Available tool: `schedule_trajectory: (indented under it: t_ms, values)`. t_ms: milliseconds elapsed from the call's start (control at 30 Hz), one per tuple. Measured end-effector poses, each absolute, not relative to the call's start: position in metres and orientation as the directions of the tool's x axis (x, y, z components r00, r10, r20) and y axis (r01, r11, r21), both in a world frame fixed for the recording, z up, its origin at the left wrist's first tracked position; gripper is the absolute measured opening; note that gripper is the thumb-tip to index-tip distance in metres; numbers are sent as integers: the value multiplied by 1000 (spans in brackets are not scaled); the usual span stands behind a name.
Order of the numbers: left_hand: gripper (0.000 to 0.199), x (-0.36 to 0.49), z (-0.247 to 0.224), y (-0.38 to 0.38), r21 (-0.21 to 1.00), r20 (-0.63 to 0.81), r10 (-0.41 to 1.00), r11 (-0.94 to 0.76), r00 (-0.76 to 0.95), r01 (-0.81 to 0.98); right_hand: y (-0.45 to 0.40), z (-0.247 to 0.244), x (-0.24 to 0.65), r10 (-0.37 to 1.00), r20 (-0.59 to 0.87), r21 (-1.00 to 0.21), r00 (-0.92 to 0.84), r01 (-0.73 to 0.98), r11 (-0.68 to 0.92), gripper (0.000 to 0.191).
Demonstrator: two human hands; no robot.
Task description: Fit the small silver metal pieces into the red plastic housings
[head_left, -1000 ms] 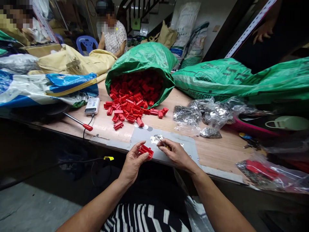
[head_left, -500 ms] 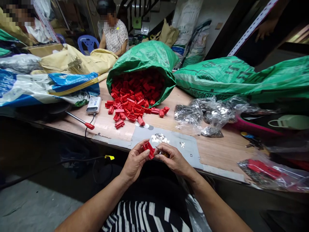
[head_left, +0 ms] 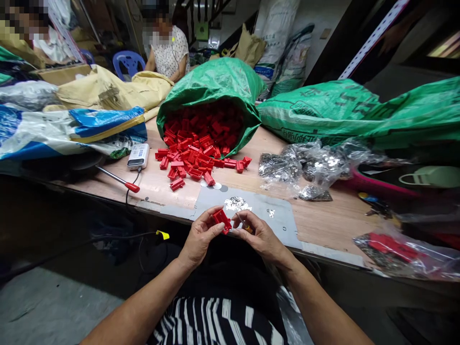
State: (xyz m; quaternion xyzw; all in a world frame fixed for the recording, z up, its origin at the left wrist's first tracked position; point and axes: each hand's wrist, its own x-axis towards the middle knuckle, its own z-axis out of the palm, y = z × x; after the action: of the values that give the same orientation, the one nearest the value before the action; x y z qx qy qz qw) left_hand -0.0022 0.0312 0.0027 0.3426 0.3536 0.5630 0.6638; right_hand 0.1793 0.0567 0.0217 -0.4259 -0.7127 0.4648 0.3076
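Note:
My left hand (head_left: pixel 201 235) pinches an open, box-shaped red plastic housing (head_left: pixel 222 220) between thumb and fingers, just above the table's front edge. Close on its right, my right hand (head_left: pixel 260 237) is closed on a small thin-tipped tool with a yellow handle (head_left: pixel 248 229). The tool's slim metal shaft points up and left; whether it is a screwdriver I cannot tell. Beyond my hands, a pile of small shiny metal pieces (head_left: pixel 237 203) lies on a grey mat (head_left: pixel 258 203). A few more metal pieces (head_left: pixel 270 212) lie to the right of that pile.
Red housings (head_left: pixel 194 160) spill from an open green sack (head_left: pixel 219 79) at the back. Clear bags of metal parts (head_left: pixel 280 167) lie to the right. A red-tipped lever (head_left: pixel 132 187) and a white device (head_left: pixel 138 156) are on the left. A co-worker (head_left: pixel 170 50) sits across the table.
My right fingers have drawn slightly away from the red housing, showing more of the tool's yellow handle. The housing has turned a little in my left hand. The whole view has shifted slightly.

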Motion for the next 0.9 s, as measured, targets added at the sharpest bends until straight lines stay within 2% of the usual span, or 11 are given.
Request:
schedule_trajectory:
  t_ms: [667,900]
  values:
    - [39,-1,4,26,932,-1,998,24,63,-361,59,11,179,891,54,-951,-451,248,183,14]
    - [37,0,2,24,970,161,986,-149,47,-192,58,10,175,898,-12,-979,-440,189,79,21]
